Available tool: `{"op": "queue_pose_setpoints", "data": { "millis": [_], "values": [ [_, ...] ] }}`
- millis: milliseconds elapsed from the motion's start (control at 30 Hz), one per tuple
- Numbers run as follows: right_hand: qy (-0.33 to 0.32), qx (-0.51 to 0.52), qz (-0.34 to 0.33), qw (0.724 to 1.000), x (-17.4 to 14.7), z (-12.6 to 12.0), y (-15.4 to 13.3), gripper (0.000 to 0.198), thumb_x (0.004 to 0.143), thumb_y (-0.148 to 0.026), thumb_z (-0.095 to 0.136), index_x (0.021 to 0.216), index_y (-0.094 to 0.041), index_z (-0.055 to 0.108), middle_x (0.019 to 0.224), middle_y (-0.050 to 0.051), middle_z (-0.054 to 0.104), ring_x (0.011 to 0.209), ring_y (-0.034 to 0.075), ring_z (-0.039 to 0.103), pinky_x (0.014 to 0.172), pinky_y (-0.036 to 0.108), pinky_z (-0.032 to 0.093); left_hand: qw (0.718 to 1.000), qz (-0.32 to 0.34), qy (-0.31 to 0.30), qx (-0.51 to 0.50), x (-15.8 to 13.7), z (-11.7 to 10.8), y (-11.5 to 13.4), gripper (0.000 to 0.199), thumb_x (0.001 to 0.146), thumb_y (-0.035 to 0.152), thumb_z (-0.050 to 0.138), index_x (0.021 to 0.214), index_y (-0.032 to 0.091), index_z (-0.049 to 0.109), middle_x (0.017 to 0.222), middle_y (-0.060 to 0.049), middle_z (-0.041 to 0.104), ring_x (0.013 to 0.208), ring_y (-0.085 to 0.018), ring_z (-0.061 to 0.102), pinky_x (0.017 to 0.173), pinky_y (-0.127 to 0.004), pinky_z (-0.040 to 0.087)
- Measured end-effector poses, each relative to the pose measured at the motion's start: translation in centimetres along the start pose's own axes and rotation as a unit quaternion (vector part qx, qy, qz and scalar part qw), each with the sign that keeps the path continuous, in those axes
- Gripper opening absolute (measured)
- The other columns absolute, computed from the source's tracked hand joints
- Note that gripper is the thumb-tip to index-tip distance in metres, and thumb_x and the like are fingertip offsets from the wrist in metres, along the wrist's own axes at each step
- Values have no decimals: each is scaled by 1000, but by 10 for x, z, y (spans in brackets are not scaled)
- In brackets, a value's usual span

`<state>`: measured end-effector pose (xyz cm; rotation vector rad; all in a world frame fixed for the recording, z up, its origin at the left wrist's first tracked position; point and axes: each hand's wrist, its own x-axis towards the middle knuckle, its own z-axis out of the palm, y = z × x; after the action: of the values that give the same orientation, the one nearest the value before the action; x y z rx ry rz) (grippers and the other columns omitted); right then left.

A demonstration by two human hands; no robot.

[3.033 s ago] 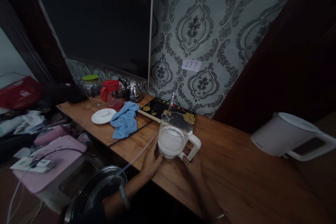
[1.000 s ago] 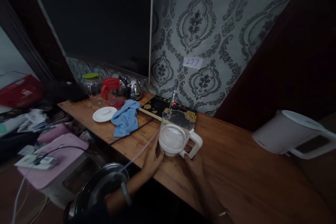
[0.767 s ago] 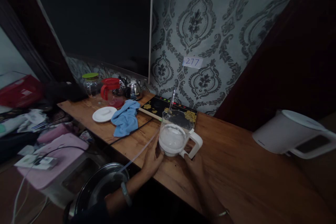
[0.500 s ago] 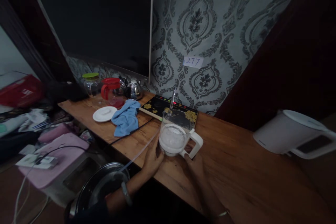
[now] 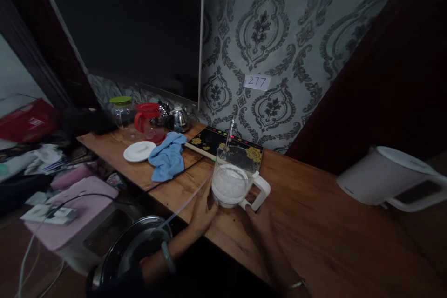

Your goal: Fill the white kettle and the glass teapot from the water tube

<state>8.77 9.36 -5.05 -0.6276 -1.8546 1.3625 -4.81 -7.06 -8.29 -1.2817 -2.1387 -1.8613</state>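
A clear glass jug (image 5: 228,185) with a white handle stands upright on the wooden table (image 5: 307,214), and something whitish shows inside it. My left hand (image 5: 203,210) curls around the jug's lower left side. At the foot of the handle, my right hand (image 5: 257,220) has its fingers closed on it; some of them are hidden. Just behind the jug lies a black tea-tray-like panel (image 5: 206,139) with gold flowers and small lit buttons. A thin metal spout (image 5: 230,131) rises from behind the jug's rim.
Left of the jug are a blue cloth (image 5: 168,156), a white lid (image 5: 139,152), a red-lidded jug (image 5: 148,118), a green-lidded jug (image 5: 122,114) and a metal kettle (image 5: 179,118). A clear tube (image 5: 185,202) runs to a metal basin (image 5: 115,247). A white kettle (image 5: 384,177) stands right.
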Motion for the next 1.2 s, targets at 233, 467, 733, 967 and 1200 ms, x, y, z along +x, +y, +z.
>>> {"op": "queue_pose_setpoints", "data": {
  "millis": [233,467,733,967,1200],
  "values": [
    [0,17,-15,1000,0,0,-2,37,71,-37,66,102,-20,75,106,12,79,100,33,74,88,45,61,1000,0,-4,0,-1,0,-1,70,94,26,57,158,25,31,161,-13,41,149,-29,39,123,-55,32],
    [-1,10,-14,1000,0,0,-2,37,70,-35,65,102,-21,75,104,10,79,99,33,75,86,45,62,1000,-5,2,-9,0,0,2,69,94,28,58,158,25,33,161,-12,42,149,-29,40,123,-53,33],
    [-1,-1,-1,1000,0,-1,0,31,68,-33,64,94,-21,75,98,10,79,95,35,75,84,46,62,999,-36,-1,-9,-2,2,-4,74,93,33,60,159,23,29,162,-15,39,149,-31,39,122,-55,33],
    [10,-6,-15,1000,-2,0,-3,37,68,-31,60,100,-21,75,101,10,79,95,33,75,82,45,63,999,-31,-7,-32,0,1,3,74,92,35,62,158,23,32,161,-13,41,149,-31,39,123,-54,33],
    [10,-9,-6,1000,0,-4,0,32,66,-35,63,91,-21,76,96,11,80,92,34,75,81,45,62,997,-45,1,-57,-1,0,1,69,91,34,63,155,23,38,159,-13,44,147,-30,42,123,-53,33]
  ]
}}
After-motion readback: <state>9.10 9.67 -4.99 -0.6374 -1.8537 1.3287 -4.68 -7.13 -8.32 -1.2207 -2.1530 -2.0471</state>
